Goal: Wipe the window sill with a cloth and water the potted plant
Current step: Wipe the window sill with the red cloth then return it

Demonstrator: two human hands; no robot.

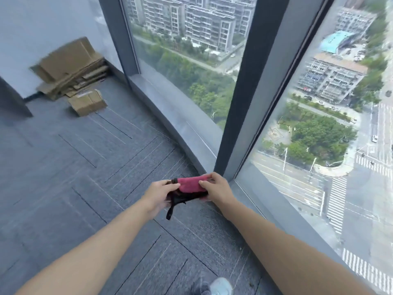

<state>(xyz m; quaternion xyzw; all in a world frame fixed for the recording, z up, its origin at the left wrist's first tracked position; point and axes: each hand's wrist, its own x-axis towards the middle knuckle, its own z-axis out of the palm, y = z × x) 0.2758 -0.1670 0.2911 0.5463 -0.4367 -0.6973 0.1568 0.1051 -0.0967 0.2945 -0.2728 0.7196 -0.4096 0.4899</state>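
Cloth (191, 184), pink, sits just beside the window sill (176, 111), with left hand (160, 193) and right hand (218, 188) fingers clamped on its ends. Wiping looks not yet begun, and no potted plant shows.

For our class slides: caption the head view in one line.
The left hand and right hand hold a pink cloth beside the sill.

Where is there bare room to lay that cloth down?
For the pink cloth, the window sill is bare left of the dark pillar, and again right of it. The carpet between the sill and the cardboard box is open too. The far corner is crowded with flattened cardboard.
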